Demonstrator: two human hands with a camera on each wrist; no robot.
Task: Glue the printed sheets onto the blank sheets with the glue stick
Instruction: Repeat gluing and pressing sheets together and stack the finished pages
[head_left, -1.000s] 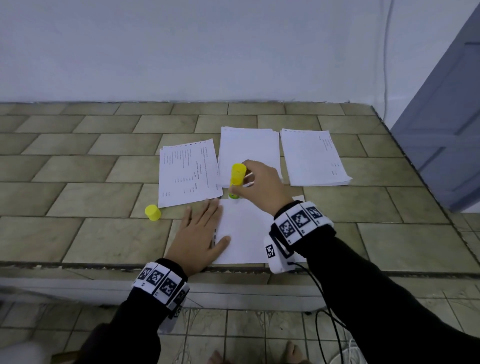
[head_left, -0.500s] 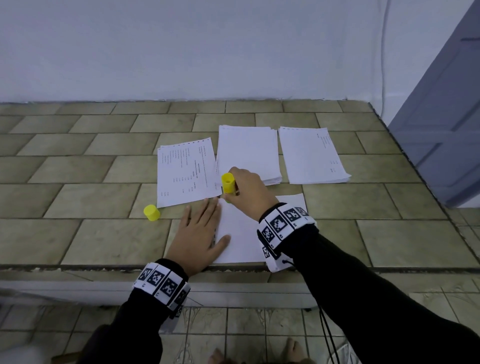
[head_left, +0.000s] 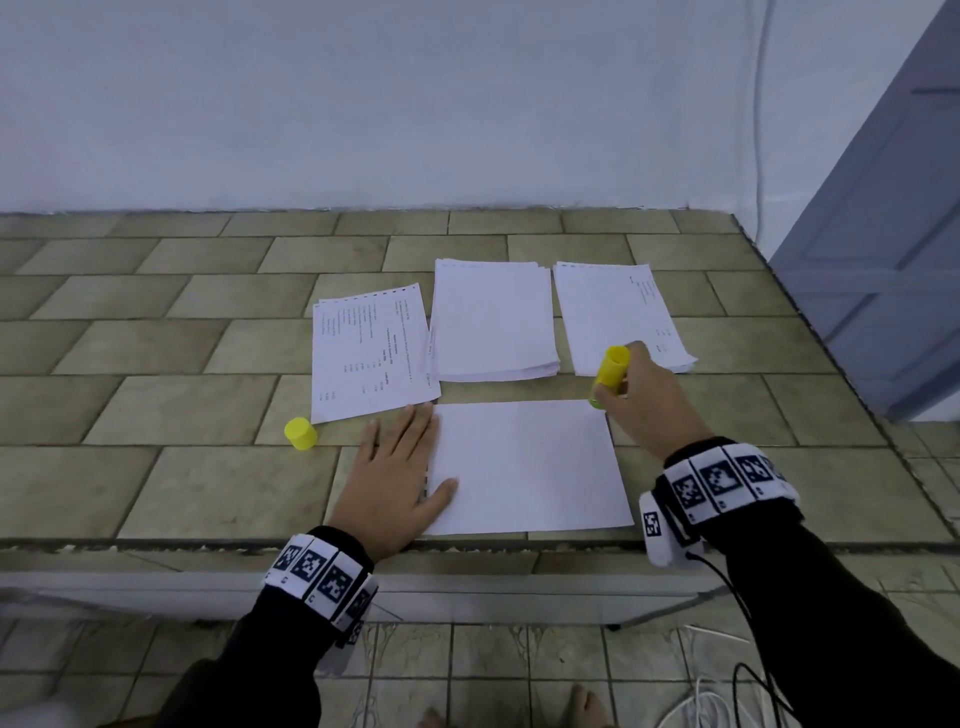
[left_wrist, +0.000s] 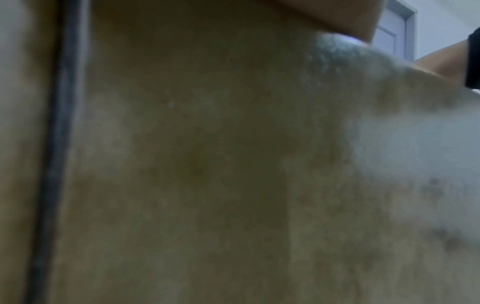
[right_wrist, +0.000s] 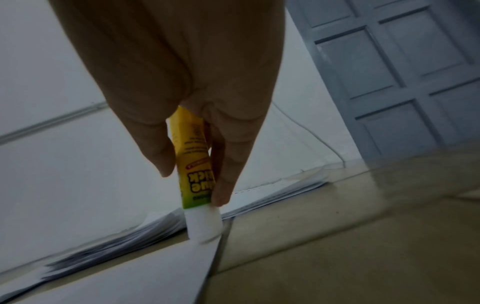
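Note:
A blank white sheet (head_left: 524, 467) lies near the front edge of the tiled counter. My left hand (head_left: 395, 483) presses flat on its left edge, fingers straight. My right hand (head_left: 644, 400) grips the yellow glue stick (head_left: 610, 371), uncapped, with its white tip (right_wrist: 203, 225) touching the sheet's far right corner (right_wrist: 207, 244). The yellow cap (head_left: 300, 433) stands on the counter to the left. Behind the sheet lie one printed sheet (head_left: 366, 353), a blank stack (head_left: 493, 319) and a printed stack (head_left: 618, 312).
The tiled counter (head_left: 156, 364) ends at a white wall behind and a front ledge (head_left: 208, 545) near me. A grey-blue door (head_left: 893, 234) stands to the right. Cables (head_left: 727, 686) hang below my right arm. The left wrist view is a blur of tile.
My right hand has swept the glue stick from the sheet's far left corner across to its far right corner. The left hand has stayed pressed on the left edge.

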